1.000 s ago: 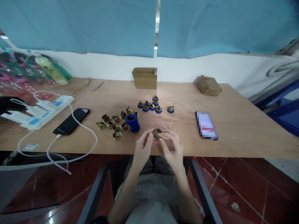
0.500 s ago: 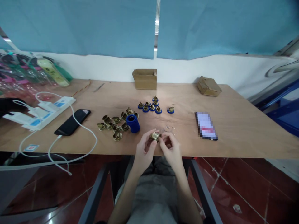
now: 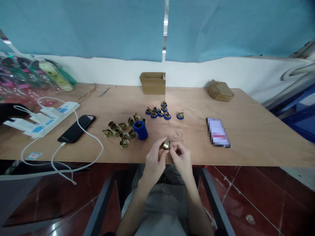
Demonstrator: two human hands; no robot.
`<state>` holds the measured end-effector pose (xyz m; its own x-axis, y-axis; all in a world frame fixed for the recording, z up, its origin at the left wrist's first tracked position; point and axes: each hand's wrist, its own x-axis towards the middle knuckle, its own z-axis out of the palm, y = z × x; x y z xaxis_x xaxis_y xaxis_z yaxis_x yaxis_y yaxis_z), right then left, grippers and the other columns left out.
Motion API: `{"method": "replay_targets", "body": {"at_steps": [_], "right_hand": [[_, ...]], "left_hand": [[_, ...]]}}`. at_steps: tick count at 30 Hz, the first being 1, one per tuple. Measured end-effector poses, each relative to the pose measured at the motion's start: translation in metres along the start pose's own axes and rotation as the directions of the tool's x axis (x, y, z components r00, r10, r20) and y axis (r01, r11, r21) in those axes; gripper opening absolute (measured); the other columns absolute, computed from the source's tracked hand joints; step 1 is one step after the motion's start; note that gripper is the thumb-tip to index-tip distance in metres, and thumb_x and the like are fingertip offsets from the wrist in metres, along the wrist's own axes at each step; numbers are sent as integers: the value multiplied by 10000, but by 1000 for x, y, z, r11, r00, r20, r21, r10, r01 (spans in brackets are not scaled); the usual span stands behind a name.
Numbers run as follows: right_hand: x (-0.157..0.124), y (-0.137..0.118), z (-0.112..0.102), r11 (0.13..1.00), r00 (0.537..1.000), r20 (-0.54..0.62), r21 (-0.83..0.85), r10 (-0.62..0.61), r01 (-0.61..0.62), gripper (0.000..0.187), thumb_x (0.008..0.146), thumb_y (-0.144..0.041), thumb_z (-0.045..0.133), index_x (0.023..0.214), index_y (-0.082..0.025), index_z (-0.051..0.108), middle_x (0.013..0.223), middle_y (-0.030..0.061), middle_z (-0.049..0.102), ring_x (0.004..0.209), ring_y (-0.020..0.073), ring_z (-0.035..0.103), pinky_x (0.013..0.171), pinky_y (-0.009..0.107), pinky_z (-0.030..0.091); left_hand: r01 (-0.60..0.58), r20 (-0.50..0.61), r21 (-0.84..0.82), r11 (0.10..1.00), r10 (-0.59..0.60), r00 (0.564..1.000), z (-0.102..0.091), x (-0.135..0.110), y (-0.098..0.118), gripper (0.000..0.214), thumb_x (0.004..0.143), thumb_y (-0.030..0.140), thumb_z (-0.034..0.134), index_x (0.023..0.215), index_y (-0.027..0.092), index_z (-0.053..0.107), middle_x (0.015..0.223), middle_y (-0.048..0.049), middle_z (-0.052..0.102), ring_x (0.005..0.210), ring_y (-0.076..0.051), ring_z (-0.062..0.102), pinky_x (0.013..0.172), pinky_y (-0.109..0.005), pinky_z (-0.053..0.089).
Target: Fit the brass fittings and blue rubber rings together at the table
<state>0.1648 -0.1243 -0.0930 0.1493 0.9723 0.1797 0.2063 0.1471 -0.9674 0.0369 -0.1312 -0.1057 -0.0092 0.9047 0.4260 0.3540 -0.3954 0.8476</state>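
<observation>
A small round brass fitting (image 3: 166, 145) is between my two hands, just above the table's front edge. My left hand (image 3: 155, 159) grips its left side between thumb and fingers. From the right, my right hand (image 3: 181, 158) pinches its other end; the fingertips partly hide it. Left of my hands stands a stack of blue rings (image 3: 140, 130). Beside it lie several similar brass fittings (image 3: 123, 134) with tilted flaps. Farther back, several brass fittings with blue rings (image 3: 160, 113) around their bases form a group, and one more (image 3: 180, 115) sits apart. Thin wire rings (image 3: 180, 136) lie behind my right hand.
An open cardboard box (image 3: 153, 86) and a closed, crumpled one (image 3: 220, 90) stand at the back. A phone (image 3: 218, 132) lies at right. At left are a black phone (image 3: 76, 129), a power strip (image 3: 51, 118) with white cables, and several plastic bottles (image 3: 31, 77).
The brass fitting has turned in my fingers, so more of its shiny side shows. Both hands have shifted slightly right and down. Everything on the table stays in place.
</observation>
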Motion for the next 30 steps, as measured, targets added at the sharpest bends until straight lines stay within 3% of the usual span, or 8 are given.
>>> {"method": "replay_targets", "body": {"at_steps": [3, 5, 8, 10, 14, 18, 25, 30], "right_hand": [[1, -2, -2, 970, 989, 93, 204, 117, -134, 269, 909, -459, 654, 813, -210, 632, 455, -83, 479, 381, 90, 408, 399, 205, 314], [2, -2, -4, 916, 963, 208, 326, 171, -233, 320, 921, -528, 640, 838, -222, 592, 430, -94, 481, 336, 82, 376, 370, 196, 296], [5, 0, -8, 815, 901, 371, 435, 225, -383, 379, 911, -595, 639, 828, -235, 555, 456, -83, 526, 331, 86, 406, 352, 191, 317], [6, 2, -10, 769, 880, 411, 473, 239, -430, 396, 877, -600, 680, 800, -233, 552, 494, -79, 520, 375, 93, 454, 363, 189, 349], [6, 5, -10, 771, 895, 398, 499, 201, -395, 388, 849, -540, 737, 746, -216, 550, 589, -76, 493, 485, 79, 482, 482, 189, 438], [4, 7, -9, 828, 896, 408, 432, 173, -357, 417, 881, -555, 696, 729, -213, 512, 612, -64, 504, 523, 81, 467, 527, 197, 414], [4, 2, -5, 899, 931, 345, 359, 120, -249, 410, 909, -574, 628, 739, -219, 513, 647, -48, 495, 561, 108, 438, 537, 230, 377], [2, -1, 0, 903, 947, 314, 382, 76, -199, 389, 938, -515, 598, 700, -225, 494, 631, -48, 475, 562, 120, 436, 564, 254, 379]], "left_hand": [[-5, 12, -34, 999, 5, 1000, -1, 1, 0, 377, 992, 186, 516, 1364, 231, 557, 1333, -104, 672, 1236, -210, 669, 1078, -369, 551], [-7, 32, -57, 998, 9, 999, -1, 1, 1, 379, 999, 186, 504, 1373, 234, 543, 1345, -107, 654, 1250, -208, 654, 1073, -363, 551], [-43, 77, -51, 998, 46, 996, -2, 1, 5, 395, 998, 171, 501, 1385, 247, 524, 1354, -103, 634, 1272, -208, 629, 1090, -379, 536], [-79, 98, -21, 997, 81, 992, -4, 2, 10, 411, 990, 148, 504, 1387, 251, 520, 1344, -97, 631, 1276, -207, 620, 1097, -380, 528], [-85, 179, 67, 994, 72, 981, -9, 4, 20, 466, 971, 81, 498, 1402, 255, 518, 1388, -93, 598, 1312, -200, 592, 1122, -359, 504], [-78, 210, 101, 992, 55, 976, -12, 4, 22, 484, 958, 45, 489, 1392, 256, 523, 1379, -80, 601, 1297, -186, 598, 1126, -340, 499], [-89, 117, 99, 991, 78, 990, -8, 2, 17, 473, 928, 33, 520, 1348, 246, 565, 1314, -79, 624, 1248, -188, 626, 1079, -325, 531], [-104, -1, 73, 992, 104, 995, -2, 1, 15, 446, 925, 52, 538, 1321, 250, 597, 1294, -83, 638, 1230, -195, 640, 1062, -333, 549]]}}
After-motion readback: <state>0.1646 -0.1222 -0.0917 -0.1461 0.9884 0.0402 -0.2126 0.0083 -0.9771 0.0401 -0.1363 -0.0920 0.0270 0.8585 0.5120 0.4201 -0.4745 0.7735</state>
